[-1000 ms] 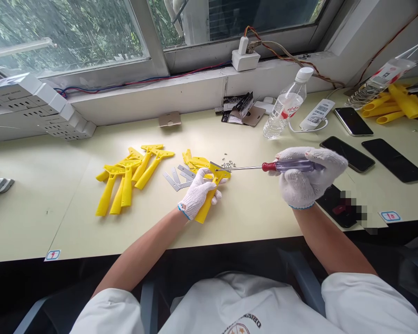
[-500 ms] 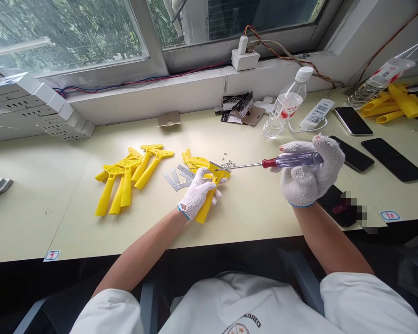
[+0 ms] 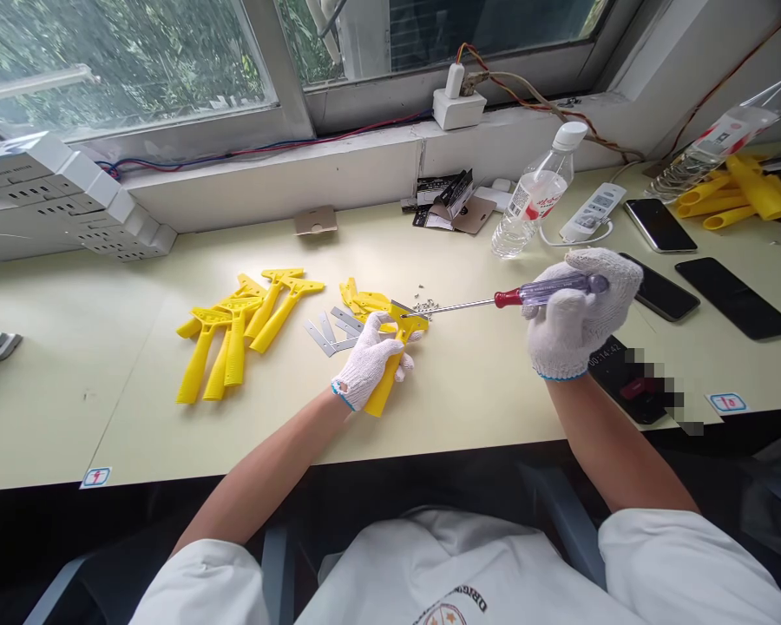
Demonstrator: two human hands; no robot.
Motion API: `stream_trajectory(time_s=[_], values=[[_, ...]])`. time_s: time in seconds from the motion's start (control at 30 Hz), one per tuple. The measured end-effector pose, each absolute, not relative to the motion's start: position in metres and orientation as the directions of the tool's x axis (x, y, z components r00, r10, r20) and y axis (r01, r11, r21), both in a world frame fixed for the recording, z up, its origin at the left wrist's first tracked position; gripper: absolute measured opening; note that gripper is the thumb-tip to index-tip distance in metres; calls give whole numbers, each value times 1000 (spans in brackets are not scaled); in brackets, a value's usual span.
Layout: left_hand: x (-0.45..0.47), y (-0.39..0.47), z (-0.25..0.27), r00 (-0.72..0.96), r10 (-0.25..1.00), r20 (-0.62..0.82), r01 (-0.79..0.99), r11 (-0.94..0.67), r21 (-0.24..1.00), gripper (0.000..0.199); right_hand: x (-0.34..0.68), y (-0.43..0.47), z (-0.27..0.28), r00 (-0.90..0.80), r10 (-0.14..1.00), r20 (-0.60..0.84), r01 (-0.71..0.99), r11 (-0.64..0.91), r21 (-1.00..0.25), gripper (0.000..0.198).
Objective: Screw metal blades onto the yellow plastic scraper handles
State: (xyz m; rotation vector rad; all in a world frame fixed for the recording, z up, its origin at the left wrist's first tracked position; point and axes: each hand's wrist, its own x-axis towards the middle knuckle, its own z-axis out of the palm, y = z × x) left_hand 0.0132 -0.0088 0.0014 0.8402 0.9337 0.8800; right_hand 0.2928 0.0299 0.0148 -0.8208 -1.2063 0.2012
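Observation:
In a white knit glove, my left hand (image 3: 372, 363) is closed around a yellow scraper (image 3: 386, 386), its head pointing away from me. A grey blade lies along the scraper's head. My right hand (image 3: 576, 317), also gloved, grips the clear purple handle of a screwdriver (image 3: 547, 291). The screwdriver's shaft runs left and its tip meets the scraper's head. Just beyond lie small screws (image 3: 428, 305), other yellow scraper parts (image 3: 364, 299) and several loose grey blades (image 3: 326, 330).
Several yellow scrapers (image 3: 234, 338) lie to the left. A water bottle (image 3: 534, 191), a power strip (image 3: 592, 213) and phones (image 3: 735, 298) stand or lie to the right. Torn black packaging (image 3: 449, 200) rests by the window sill, and white boxes (image 3: 71, 195) are stacked at far left.
My right hand has turned on the screwdriver handle, its fingers now curled differently around it. The screwdriver tip stays at the scraper's head. My left hand has hardly moved.

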Motion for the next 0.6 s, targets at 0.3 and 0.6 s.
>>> stream_trajectory(time_s=[0.3, 0.6], values=[[13, -10, 2, 316, 900, -302, -238, 383, 892, 51, 278, 30, 22, 397, 437, 807, 278, 781, -560, 42], [14, -9, 2, 318, 899, -301, -249, 385, 889, 50, 291, 33, 20, 324, 344, 881, 450, 764, -463, 30]])
